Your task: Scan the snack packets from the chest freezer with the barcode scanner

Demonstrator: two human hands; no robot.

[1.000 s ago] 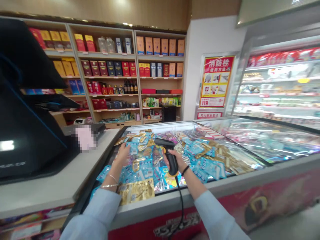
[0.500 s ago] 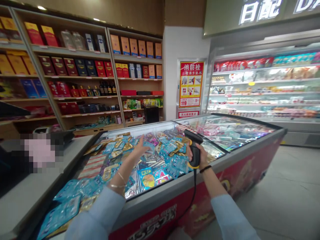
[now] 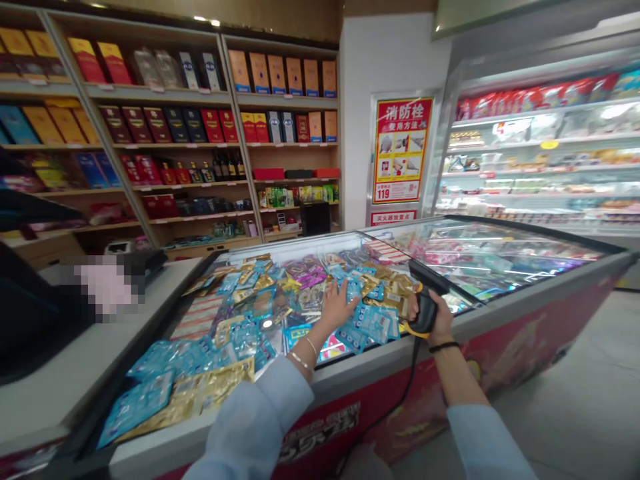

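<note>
My right hand [image 3: 439, 316] is wrapped round a black and yellow handheld scanner [image 3: 423, 308], its cable hanging down over the freezer's front edge. Fingers spread, my left hand [image 3: 340, 308] lies over blue packets [image 3: 371, 321] on the glass top of the chest freezer [image 3: 320, 381]. Whether its fingertips press on a packet is hard to tell. Gold packets [image 3: 390, 279] lie just beyond, between the two hands. Purple packets [image 3: 306, 273] are farther back, and more blue packets [image 3: 143, 400] and gold packets [image 3: 205, 395] are spread toward the near left.
A grey counter [image 3: 45, 393] with dark equipment runs along the left. Shelves of boxes and bottles [image 3: 190, 143] stand behind. A red fire hydrant sign [image 3: 400, 150] hangs on the white pillar. At the right are a lit open fridge [image 3: 540, 167] and the pale floor [image 3: 565, 393].
My left hand has moved right and lower, from above the pile to the blue packets near the scanner. My right hand still holds the scanner, now tilted more. The view has shifted.
</note>
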